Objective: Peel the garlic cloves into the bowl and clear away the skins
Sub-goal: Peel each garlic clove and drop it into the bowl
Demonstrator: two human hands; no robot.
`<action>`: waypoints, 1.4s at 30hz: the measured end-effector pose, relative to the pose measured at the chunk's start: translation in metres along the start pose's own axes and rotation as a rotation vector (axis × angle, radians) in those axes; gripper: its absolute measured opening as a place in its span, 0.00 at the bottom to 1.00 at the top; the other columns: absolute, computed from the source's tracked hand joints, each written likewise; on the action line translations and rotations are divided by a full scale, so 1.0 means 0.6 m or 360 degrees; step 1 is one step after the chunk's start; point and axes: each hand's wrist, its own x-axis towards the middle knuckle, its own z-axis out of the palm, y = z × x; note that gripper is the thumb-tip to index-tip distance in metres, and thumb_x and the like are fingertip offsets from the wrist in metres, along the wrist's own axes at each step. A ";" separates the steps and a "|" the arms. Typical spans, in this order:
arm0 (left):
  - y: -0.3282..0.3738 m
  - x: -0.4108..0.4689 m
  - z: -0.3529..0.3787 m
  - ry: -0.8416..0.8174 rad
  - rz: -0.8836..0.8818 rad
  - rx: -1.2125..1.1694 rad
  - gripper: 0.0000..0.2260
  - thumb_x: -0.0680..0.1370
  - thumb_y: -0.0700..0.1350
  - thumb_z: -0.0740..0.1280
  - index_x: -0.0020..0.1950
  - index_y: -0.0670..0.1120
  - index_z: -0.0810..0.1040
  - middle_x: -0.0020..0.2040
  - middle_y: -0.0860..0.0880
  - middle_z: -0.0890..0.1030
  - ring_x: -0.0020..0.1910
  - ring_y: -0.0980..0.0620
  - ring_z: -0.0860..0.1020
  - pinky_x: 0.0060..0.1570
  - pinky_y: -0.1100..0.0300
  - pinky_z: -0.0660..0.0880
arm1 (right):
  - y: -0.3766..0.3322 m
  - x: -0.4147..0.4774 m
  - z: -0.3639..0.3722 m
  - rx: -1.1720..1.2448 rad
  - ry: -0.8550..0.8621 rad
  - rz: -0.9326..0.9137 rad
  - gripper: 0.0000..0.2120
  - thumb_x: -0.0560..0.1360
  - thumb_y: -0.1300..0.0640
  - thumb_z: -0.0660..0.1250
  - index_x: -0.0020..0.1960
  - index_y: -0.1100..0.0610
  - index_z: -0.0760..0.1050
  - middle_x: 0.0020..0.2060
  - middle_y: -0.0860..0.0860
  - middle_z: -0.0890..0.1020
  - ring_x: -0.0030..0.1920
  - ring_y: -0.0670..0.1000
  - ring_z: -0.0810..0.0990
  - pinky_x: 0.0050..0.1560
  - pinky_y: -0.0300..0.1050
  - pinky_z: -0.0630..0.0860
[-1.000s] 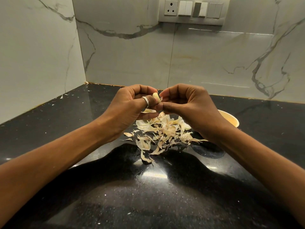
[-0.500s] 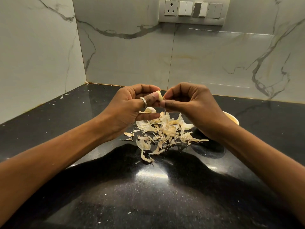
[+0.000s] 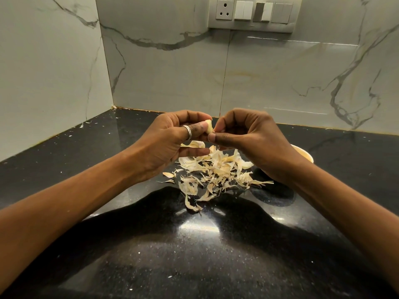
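A pale garlic clove is held up over the counter between both hands. My left hand, with a ring on the thumb, pinches it from the left. The fingertips of my right hand pinch its right end. Below the hands lies a loose pile of dry garlic skins on the black counter. Behind my right wrist a pale bowl shows only part of its rim; its contents are hidden.
The black speckled counter runs to marble walls at the left and the back, meeting in a corner at the far left. A switch and socket panel is high on the back wall. Small skin flecks dot the counter.
Both hands have risen a little and the clove has been turned between the fingertips. The skin pile and the bowl have stayed where they were.
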 end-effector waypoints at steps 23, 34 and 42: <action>-0.003 0.002 -0.001 0.0004 0.0026 0.0039 0.14 0.73 0.42 0.70 0.58 0.42 0.79 0.45 0.46 0.85 0.48 0.50 0.85 0.46 0.57 0.83 | 0.008 0.001 0.004 -0.0214 0.0026 -0.0133 0.04 0.74 0.62 0.74 0.47 0.59 0.80 0.41 0.57 0.84 0.39 0.49 0.83 0.44 0.44 0.84; -0.004 0.000 0.004 0.0045 0.0029 0.0017 0.15 0.73 0.41 0.70 0.59 0.41 0.77 0.47 0.47 0.85 0.50 0.49 0.85 0.46 0.53 0.83 | 0.021 0.004 0.005 -0.0400 0.0049 -0.0221 0.02 0.77 0.61 0.72 0.48 0.58 0.80 0.39 0.53 0.83 0.38 0.52 0.83 0.41 0.56 0.82; -0.002 0.001 0.003 0.0155 0.0026 -0.0008 0.08 0.80 0.38 0.67 0.59 0.41 0.77 0.48 0.44 0.85 0.49 0.49 0.85 0.46 0.58 0.83 | 0.023 0.005 0.006 -0.0430 0.0040 -0.0247 0.03 0.77 0.59 0.73 0.46 0.56 0.80 0.39 0.51 0.82 0.37 0.50 0.83 0.40 0.56 0.83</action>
